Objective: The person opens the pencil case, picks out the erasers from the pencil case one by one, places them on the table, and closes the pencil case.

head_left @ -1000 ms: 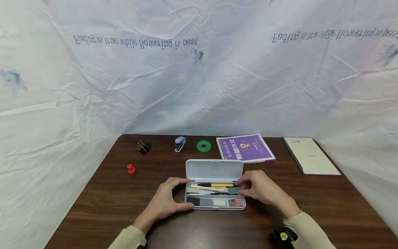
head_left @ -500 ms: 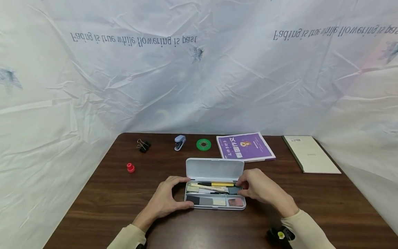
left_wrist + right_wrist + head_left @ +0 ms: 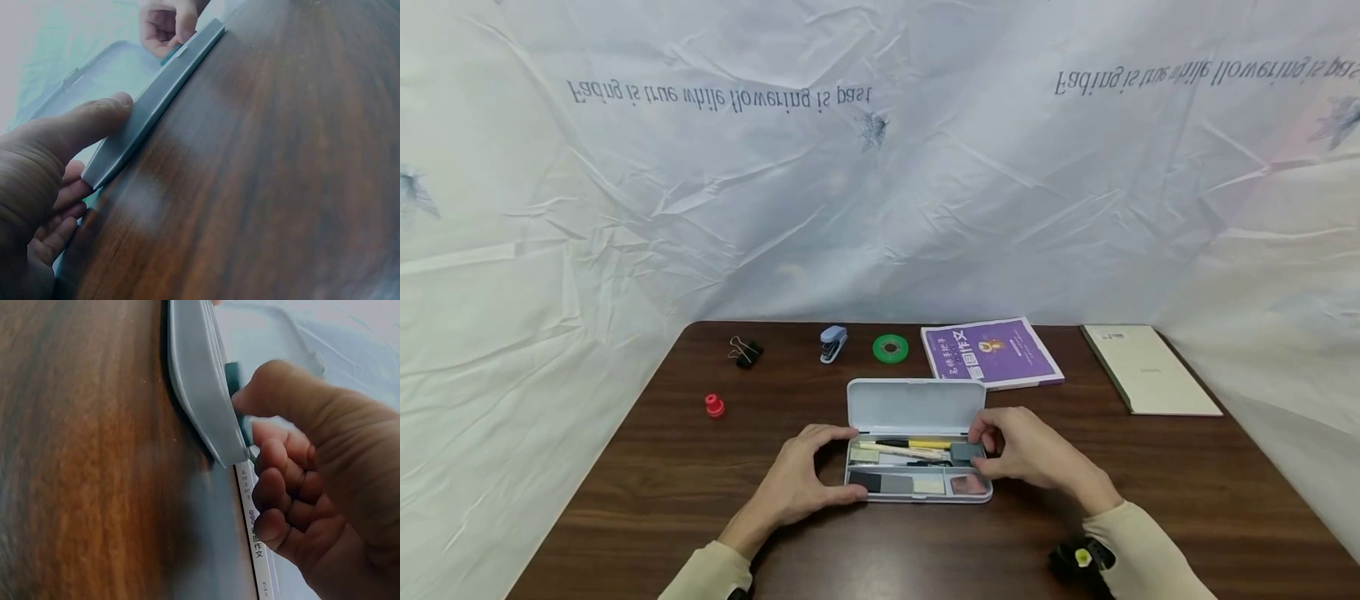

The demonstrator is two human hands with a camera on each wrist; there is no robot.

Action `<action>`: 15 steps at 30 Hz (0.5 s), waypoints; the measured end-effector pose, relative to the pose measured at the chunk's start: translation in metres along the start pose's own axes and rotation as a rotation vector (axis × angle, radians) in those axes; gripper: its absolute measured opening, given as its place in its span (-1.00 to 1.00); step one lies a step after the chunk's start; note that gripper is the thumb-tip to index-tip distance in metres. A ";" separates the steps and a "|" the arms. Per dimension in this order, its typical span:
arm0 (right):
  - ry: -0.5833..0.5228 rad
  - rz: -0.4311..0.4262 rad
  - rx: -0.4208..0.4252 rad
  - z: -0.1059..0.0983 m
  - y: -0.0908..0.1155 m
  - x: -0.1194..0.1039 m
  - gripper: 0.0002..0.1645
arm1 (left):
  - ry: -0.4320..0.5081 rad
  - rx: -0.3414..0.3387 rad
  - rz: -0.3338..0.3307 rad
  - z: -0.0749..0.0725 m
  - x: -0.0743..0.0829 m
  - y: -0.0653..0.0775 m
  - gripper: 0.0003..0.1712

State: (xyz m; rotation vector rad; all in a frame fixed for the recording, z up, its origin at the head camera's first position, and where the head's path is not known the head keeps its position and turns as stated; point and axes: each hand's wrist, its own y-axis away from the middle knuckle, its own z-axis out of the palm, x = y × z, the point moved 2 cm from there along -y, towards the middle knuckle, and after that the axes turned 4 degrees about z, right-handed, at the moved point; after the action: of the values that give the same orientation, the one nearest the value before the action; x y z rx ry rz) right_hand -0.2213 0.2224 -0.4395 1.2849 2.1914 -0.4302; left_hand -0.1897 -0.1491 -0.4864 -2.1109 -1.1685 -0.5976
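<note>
A pale grey pencil case (image 3: pixel 895 499) lies with its lid (image 3: pixel 917 407) raised at the back. My left hand (image 3: pixel 801 479) grips its left end, thumb on the front wall and fingers at the rear. At the right end my right hand (image 3: pixel 1026 450) pinches a small dark grey-green block (image 3: pixel 232 376) between thumb and fingers; the right wrist view has it standing above the rim. Inside the case are a yellow and black pen (image 3: pixel 925 444), a pale thin stick (image 3: pixel 898 451), flat dark and grey pieces (image 3: pixel 895 484), and a pink block (image 3: pixel 967 484).
Behind the case lies a purple book (image 3: pixel 1000 354); a cream-coloured board or book (image 3: pixel 1153 371) is at far right. Along the back stand a green tape roll (image 3: pixel 891 349), a stapler (image 3: pixel 833 343) and a binder clip (image 3: pixel 747 353). A red cap-like piece (image 3: pixel 714 406) sits left.
The grey-green block has risen slightly at the case's right end, with my right hand's fingers shifting a little. My left hand keeps its hold on the case.
</note>
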 end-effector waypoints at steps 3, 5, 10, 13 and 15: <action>-0.026 -0.023 0.010 -0.004 0.001 -0.001 -0.69 | 0.000 0.005 0.003 0.000 0.001 -0.001 -0.09; -0.041 -0.023 0.014 -0.007 0.003 -0.002 -0.69 | 0.005 0.007 0.005 -0.001 0.001 -0.001 -0.09; -0.091 -0.032 0.025 -0.009 0.006 0.000 -0.69 | 0.006 0.008 0.006 -0.001 0.001 -0.001 -0.09; -0.108 -0.066 0.056 -0.007 0.010 0.004 -0.66 | 0.007 0.004 0.000 0.000 0.000 -0.001 -0.09; -0.111 -0.095 0.089 -0.007 0.013 0.006 -0.62 | 0.007 0.003 -0.005 0.000 -0.001 0.000 -0.09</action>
State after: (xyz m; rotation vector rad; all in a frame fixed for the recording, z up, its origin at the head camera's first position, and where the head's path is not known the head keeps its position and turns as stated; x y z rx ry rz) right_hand -0.2147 0.2365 -0.4380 1.1769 2.1663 -0.6280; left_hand -0.1898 -0.1497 -0.4868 -2.1020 -1.1699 -0.6046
